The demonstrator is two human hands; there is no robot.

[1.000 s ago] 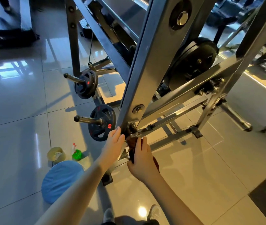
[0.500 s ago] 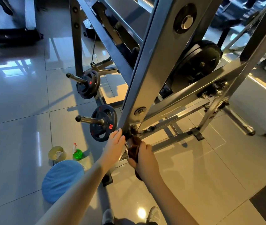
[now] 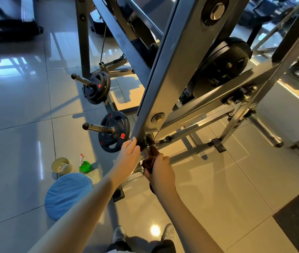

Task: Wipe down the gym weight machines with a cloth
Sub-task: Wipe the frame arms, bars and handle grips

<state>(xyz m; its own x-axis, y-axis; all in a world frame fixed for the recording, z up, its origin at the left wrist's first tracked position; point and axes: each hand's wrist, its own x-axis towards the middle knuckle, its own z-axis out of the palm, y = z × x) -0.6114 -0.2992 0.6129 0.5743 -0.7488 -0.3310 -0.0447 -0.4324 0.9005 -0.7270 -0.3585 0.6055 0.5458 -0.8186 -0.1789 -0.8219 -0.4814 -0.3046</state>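
Premises are presenting as a gym: steel machine frame [image 3: 172,70] standing on tiled floor [image 3: 17,115], weight plates [image 3: 114,132] hanging on pegs [image 3: 97,127].

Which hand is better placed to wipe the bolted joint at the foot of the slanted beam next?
Right: the right hand grips the crumpled brown cloth just under that joint. The left hand rests on the slanted grey steel beam, holding no cloth.

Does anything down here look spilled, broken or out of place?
Nothing stands out. The green bottle and tin stand upright with no spill visible; the near plate and far plate sit on their pegs.
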